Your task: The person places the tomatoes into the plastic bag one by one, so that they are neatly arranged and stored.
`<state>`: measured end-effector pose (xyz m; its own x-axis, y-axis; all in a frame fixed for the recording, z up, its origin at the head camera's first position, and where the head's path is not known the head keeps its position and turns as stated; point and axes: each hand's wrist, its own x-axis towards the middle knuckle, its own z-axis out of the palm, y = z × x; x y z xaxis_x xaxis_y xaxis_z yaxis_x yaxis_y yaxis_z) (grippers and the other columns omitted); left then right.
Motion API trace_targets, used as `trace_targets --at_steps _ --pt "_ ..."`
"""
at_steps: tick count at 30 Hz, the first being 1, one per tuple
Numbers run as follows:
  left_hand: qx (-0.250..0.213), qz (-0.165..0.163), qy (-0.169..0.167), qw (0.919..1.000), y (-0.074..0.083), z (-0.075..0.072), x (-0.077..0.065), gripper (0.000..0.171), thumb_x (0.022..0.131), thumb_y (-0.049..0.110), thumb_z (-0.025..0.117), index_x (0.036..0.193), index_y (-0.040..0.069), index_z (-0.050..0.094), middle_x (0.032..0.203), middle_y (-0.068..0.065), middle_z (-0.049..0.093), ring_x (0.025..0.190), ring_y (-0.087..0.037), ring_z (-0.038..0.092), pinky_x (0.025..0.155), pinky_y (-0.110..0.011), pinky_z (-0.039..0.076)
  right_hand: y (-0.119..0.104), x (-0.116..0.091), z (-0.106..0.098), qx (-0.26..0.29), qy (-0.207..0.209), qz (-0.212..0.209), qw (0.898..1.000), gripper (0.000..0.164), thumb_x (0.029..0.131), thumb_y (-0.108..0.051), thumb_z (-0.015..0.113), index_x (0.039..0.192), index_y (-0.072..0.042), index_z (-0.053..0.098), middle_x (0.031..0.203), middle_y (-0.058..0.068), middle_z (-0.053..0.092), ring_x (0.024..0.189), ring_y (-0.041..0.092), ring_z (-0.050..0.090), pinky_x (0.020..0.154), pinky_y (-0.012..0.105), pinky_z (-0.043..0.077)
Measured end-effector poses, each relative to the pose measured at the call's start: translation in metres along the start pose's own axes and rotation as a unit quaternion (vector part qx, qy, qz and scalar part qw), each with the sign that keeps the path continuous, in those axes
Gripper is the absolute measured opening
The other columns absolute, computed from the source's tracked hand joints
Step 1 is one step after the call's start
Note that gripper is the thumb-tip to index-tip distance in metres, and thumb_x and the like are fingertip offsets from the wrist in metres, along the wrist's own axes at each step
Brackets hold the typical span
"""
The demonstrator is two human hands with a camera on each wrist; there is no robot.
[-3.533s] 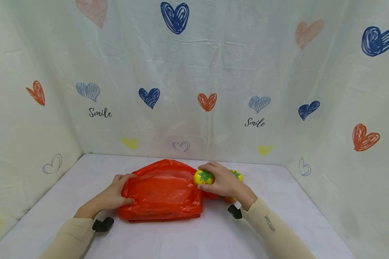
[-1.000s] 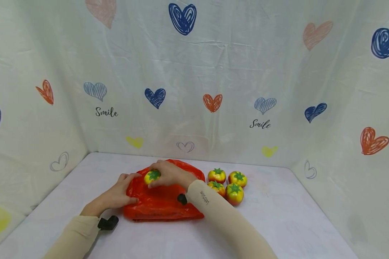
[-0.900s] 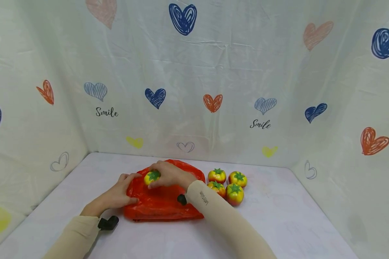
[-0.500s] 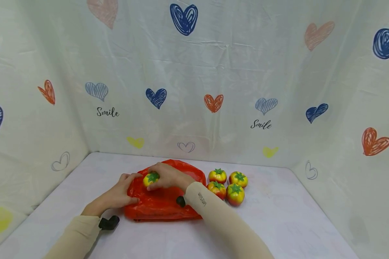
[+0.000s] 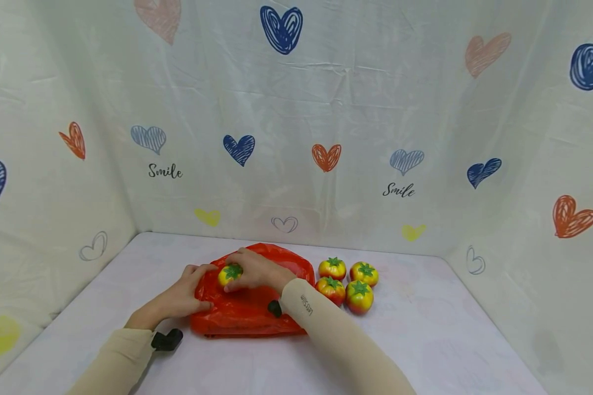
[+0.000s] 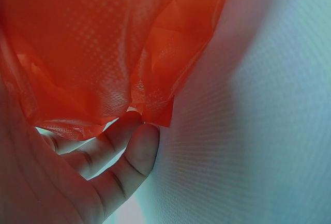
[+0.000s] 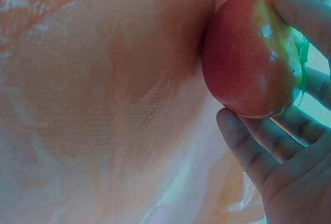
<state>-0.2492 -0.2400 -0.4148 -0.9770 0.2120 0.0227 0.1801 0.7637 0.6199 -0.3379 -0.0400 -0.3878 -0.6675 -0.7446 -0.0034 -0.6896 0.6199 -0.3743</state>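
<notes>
A red plastic bag (image 5: 249, 312) lies spread on the table, its film creased and shiny. At its left side my left hand (image 5: 180, 293) holds the bag, thumb on the front and fingers toward the back; fingertips (image 6: 142, 149) meet the bag's edge in the left wrist view. My right hand (image 5: 257, 270) reaches across the bag and grips a yellow-and-red tomato (image 5: 229, 275) with a green star-shaped top. The right wrist view shows that tomato (image 7: 251, 58) between thumb and fingers, close against the film.
Several more tomatoes (image 5: 359, 297) stand in a cluster just right of the bag. White table (image 5: 425, 329) extends in front and to the right. A white curtain (image 5: 346, 109) printed with hearts encloses the back and sides.
Since the oldest frame, my right hand has carried the tomato from the bag's right edge leftward over the bag, pressing the film lower. In the last second it has lowered slightly.
</notes>
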Motion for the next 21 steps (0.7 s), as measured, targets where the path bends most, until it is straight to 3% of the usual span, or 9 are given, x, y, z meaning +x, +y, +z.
trace_targets --at_steps 21 --pt "0.006 0.004 0.002 1.0 -0.0018 0.0011 0.0025 0.079 0.07 0.017 0.08 0.136 0.014 0.037 0.123 -0.019 0.033 0.111 -0.037 0.046 0.085 -0.053 0.049 -0.0021 0.0008 0.0018 0.003 -0.003 0.021 1.0 0.061 0.077 -0.049 0.074 0.132 -0.038 0.051 0.121 -0.015 0.048 0.106 0.005 0.045 0.082 0.028 0.05"
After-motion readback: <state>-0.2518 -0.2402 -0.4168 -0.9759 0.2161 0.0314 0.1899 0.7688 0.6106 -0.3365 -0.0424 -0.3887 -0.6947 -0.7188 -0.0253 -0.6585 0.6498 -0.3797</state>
